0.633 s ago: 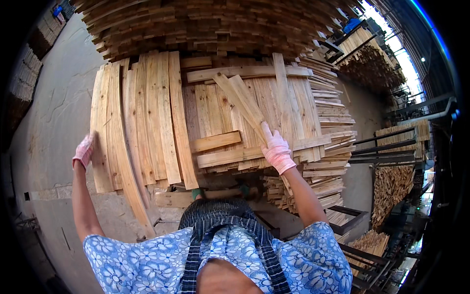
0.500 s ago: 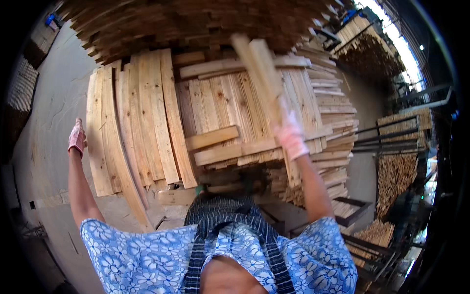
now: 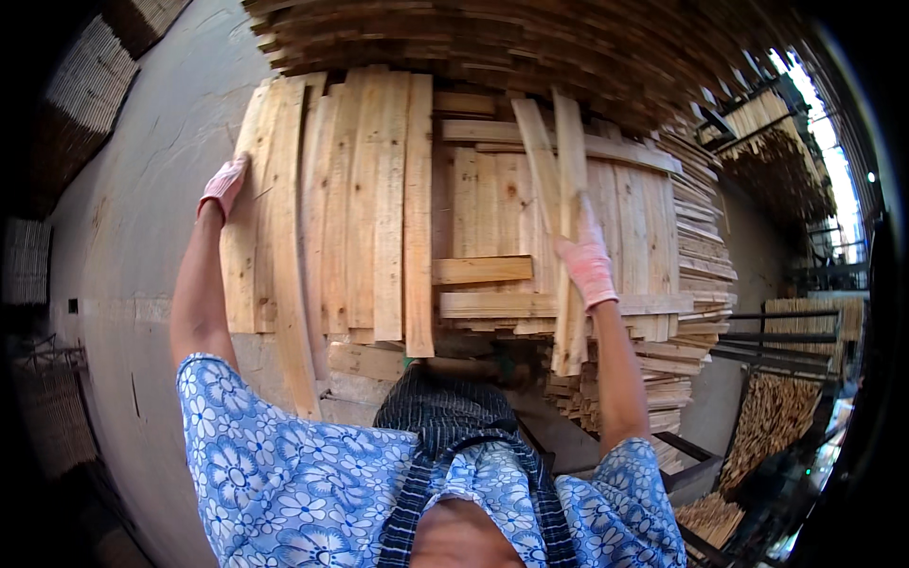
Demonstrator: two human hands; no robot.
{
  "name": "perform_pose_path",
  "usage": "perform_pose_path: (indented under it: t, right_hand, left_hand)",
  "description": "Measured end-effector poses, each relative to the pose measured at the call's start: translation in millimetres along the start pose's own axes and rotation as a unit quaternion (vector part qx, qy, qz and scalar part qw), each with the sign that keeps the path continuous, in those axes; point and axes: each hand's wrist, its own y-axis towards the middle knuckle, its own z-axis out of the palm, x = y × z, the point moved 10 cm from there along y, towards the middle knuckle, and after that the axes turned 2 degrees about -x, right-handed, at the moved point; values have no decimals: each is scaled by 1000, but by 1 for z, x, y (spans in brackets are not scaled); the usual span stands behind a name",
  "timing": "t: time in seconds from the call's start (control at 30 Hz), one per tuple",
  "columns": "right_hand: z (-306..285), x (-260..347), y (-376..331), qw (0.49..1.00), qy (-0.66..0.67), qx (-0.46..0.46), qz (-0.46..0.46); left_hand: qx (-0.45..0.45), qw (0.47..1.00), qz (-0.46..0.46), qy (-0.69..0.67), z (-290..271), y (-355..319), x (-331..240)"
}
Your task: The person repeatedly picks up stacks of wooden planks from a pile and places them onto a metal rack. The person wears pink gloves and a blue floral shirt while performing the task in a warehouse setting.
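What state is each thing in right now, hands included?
Board row: side by side, one board jutting out at the near end
Slanted board: top end leaning left
Left hand: gloved, at the board row's outer edge
Right hand: gloved, by the slanted board's lower end; grip unclear
Short board: lying crosswise
Far stack: piled in layers

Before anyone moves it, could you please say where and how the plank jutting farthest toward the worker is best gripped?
Probably pinch the jutting plank across its near end, from the near side: it reaches past neighbouring planks, so both edges look free.
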Motion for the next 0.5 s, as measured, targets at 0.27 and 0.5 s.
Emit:
perform_pose_path:
  t: [0.27,0.5]
  right_hand:
    - [116,193,-5,994,51,96,-25]
    - [89,165,4,986,118,53,-100]
  left_hand:
    - [-9,995,-79,-64,-14,-35,-26]
    - [-51,991,-67,-107,-24,-51,-10]
